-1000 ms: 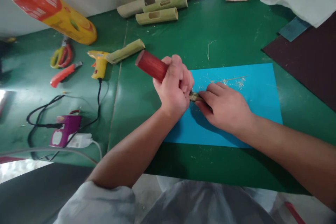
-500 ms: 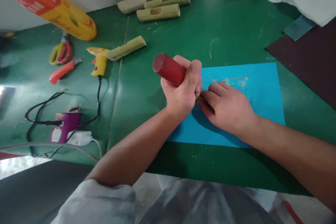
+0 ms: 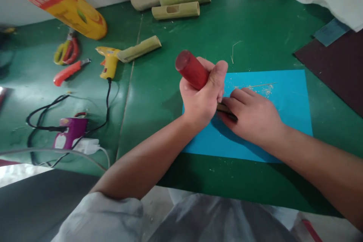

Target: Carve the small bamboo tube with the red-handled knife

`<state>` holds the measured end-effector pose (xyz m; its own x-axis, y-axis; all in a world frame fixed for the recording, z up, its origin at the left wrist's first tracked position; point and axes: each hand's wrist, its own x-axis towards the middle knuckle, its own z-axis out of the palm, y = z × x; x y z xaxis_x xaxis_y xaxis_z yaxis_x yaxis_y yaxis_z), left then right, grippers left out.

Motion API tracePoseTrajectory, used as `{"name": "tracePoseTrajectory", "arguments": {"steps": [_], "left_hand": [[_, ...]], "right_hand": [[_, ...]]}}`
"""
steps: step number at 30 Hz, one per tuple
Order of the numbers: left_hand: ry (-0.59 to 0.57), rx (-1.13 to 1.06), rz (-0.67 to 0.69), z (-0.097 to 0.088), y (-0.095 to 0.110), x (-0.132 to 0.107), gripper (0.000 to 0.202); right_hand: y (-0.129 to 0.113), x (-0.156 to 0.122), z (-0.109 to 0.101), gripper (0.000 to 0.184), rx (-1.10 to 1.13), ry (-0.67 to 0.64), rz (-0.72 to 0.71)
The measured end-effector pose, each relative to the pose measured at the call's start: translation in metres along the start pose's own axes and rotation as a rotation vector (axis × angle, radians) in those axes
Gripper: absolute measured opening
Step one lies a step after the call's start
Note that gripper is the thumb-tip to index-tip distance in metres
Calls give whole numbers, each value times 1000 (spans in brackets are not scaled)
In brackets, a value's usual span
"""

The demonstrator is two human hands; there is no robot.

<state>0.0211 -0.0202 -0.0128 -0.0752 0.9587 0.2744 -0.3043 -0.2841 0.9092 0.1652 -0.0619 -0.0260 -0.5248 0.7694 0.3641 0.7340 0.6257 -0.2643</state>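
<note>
My left hand (image 3: 202, 87) is wrapped round the thick red handle (image 3: 193, 69) of a tool. The handle leans up to the left, and its working end is hidden under the fist. My right hand (image 3: 253, 113) pinches a small bamboo-coloured strip (image 3: 224, 108) with dark edges, mostly covered by the fingers. Both hands nearly touch over a blue sheet (image 3: 292, 121). Pale shavings (image 3: 266, 90) and a thin straw-like sliver (image 3: 261, 84) lie on the sheet beyond the right hand.
Left on the green table (image 3: 159, 94) are a yellow glue gun (image 3: 109, 62), a cut bamboo tube (image 3: 140, 48), a red-handled cutter (image 3: 69, 72), scissors (image 3: 67, 50), a purple power adapter (image 3: 75, 132) and an orange bottle (image 3: 73, 7). Several bamboo tubes (image 3: 176, 10) lie at the back.
The whole view has shifted slightly. My left hand and the red handle have moved a little right, and more of the strip shows between my hands. Both grips are kept.
</note>
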Motion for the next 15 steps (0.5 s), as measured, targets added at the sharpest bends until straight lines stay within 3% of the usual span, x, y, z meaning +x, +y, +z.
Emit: {"name": "tracePoseTrajectory", "arguments": {"steps": [4,8,15], "left_hand": [[89,0,15,7,1,-4,48],[129,43,46,10,-1,-6,51],[7,-89,-92,3,2,7,69]], "right_hand": [[5,0,-1,27,19,5,-26],[6,0,1,28,43,7,5],[6,0,0,26,97,-46,-5]]}}
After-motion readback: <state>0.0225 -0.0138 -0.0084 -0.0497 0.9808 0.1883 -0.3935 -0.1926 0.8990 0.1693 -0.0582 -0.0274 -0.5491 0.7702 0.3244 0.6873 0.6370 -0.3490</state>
